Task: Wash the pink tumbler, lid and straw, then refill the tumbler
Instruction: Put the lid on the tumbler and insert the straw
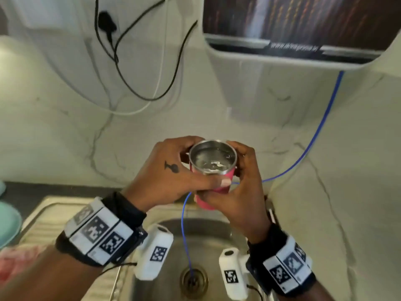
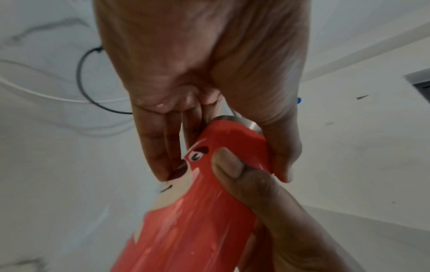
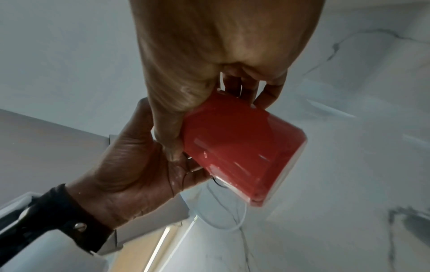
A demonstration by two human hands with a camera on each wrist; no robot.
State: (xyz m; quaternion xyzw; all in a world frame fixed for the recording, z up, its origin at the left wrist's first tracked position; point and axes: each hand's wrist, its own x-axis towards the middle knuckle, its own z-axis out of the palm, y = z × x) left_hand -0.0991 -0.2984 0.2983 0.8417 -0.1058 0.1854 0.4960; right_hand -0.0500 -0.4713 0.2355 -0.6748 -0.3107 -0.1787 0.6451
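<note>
The pink tumbler (image 1: 223, 187) is held upright above the sink, and its open steel mouth shows water inside. My left hand (image 1: 184, 170) grips it from the left with the thumb across the front. My right hand (image 1: 243, 170) wraps the right side and lower body. In the left wrist view the tumbler (image 2: 197, 220) shows a bear face, with my left hand (image 2: 209, 92) curled round its rim end and the right thumb pressed on its side. The right wrist view shows the tumbler (image 3: 239, 147) from below, gripped by my right hand (image 3: 209, 73). No lid or straw is in view.
A steel sink (image 1: 217, 235) with a drain (image 1: 193, 279) lies below. A thin blue tube (image 1: 321, 135) runs from the wall unit (image 1: 303, 59) into the drain. Black and white cables (image 1: 138, 92) hang on the marble wall. Left are a drainboard (image 1: 43, 224), a teal item (image 1: 8, 224) and a pink cloth (image 1: 19, 261).
</note>
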